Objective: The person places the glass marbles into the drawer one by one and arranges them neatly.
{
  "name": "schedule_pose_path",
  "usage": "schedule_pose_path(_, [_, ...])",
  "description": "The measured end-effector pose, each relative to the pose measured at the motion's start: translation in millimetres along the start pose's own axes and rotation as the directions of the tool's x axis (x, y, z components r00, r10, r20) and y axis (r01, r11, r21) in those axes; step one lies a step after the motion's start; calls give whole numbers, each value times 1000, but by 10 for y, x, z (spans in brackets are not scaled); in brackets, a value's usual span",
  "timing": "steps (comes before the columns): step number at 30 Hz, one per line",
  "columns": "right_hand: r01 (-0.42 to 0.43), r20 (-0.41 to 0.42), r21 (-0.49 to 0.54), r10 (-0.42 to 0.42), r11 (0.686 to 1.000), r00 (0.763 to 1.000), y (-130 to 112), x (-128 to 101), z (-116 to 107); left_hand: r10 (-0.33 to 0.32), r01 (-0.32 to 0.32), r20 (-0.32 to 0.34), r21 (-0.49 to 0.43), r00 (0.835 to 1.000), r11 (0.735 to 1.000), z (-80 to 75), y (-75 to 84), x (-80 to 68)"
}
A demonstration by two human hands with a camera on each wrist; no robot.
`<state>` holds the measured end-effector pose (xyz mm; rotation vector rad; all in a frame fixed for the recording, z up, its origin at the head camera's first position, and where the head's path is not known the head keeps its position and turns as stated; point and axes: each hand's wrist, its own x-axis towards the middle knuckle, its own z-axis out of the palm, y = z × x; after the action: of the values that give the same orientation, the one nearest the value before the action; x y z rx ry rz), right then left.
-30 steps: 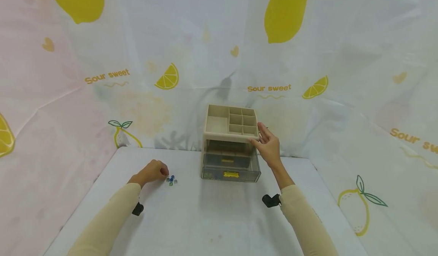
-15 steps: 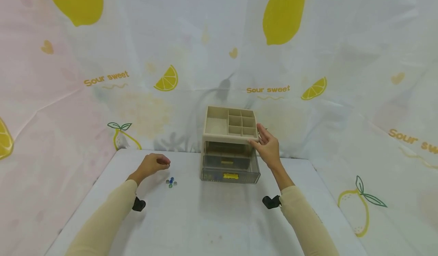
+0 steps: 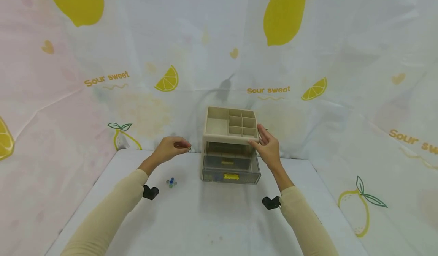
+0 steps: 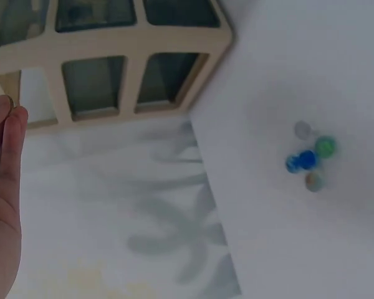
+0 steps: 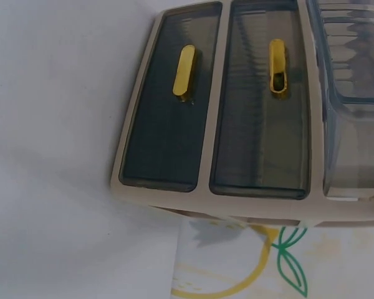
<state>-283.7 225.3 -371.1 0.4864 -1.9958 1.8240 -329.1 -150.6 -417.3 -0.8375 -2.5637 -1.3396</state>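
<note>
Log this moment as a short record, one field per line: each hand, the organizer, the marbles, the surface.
left hand: raised beside the organizer, fingertips pinched together; what it pinches is too small to tell
right hand: fingers resting against the organizer's upper right corner
organizer: beige, open compartments on top, smoky drawers with yellow handles, lowest drawer pulled out
marbles: small cluster, blue and green among them, lying left of the organizer
table: white, bears the organizer and marbles

Around me I read "Sour sweet" printed in orange on the lemon-patterned backdrop sheet (image 3: 219, 39), repeated several times.
</note>
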Motion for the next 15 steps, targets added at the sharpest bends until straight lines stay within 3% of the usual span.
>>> schedule_pose_path(9, [17, -6, 3, -17, 1000, 1000, -5, -1, 13, 177, -172, 22, -144, 984, 975, 83, 552, 143])
schedule_pose_path(15, [13, -7, 10, -13, 1000, 1000, -6, -7, 14, 283, -264, 85, -185, 955, 947, 177, 799, 192])
